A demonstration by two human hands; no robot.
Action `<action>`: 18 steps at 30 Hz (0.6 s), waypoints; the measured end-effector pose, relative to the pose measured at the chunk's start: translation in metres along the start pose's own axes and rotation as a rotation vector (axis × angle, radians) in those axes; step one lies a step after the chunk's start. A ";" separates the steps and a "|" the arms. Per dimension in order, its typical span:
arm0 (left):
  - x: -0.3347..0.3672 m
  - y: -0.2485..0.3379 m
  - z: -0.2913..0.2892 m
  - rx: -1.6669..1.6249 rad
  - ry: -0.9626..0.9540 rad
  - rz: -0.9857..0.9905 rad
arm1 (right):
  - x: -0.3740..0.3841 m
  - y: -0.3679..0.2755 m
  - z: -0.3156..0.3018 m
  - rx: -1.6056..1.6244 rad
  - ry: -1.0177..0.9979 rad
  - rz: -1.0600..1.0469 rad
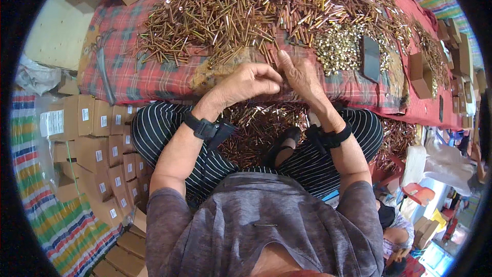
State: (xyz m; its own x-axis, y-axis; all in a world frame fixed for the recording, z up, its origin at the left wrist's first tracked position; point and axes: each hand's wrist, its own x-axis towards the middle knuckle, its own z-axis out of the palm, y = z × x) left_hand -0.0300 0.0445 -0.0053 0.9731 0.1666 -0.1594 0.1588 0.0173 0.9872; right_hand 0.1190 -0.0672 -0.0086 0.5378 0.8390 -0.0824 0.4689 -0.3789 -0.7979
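long fasteners (225, 20) lie heaped on the plaid cloth (174, 78); left hand (248, 81) and right hand (303, 76) curl before them, any grip impossible to tell; apparently handling pieces, next likely needing a fingertip pinch.

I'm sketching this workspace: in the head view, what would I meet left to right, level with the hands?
Crumpled plastic bag, curved grey strip, left hand, right hand, black smartphone, open cardboard box.
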 end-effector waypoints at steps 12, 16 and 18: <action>-0.002 -0.033 -0.036 0.996 0.768 0.084 | 0.047 0.047 -0.007 -0.750 0.418 -0.354; 0.005 -0.036 -0.030 1.128 0.810 0.060 | 0.043 0.042 -0.007 -0.812 0.397 -0.281; 0.008 -0.036 -0.030 1.190 0.840 0.071 | 0.039 0.044 -0.006 -0.779 0.378 -0.300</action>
State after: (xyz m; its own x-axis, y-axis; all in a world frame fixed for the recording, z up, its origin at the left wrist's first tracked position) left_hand -0.0327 0.0753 -0.0418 0.6685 0.6549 0.3525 0.5632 -0.7553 0.3351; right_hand 0.1652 -0.0532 -0.0431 0.4465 0.8131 0.3734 0.8920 -0.4373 -0.1145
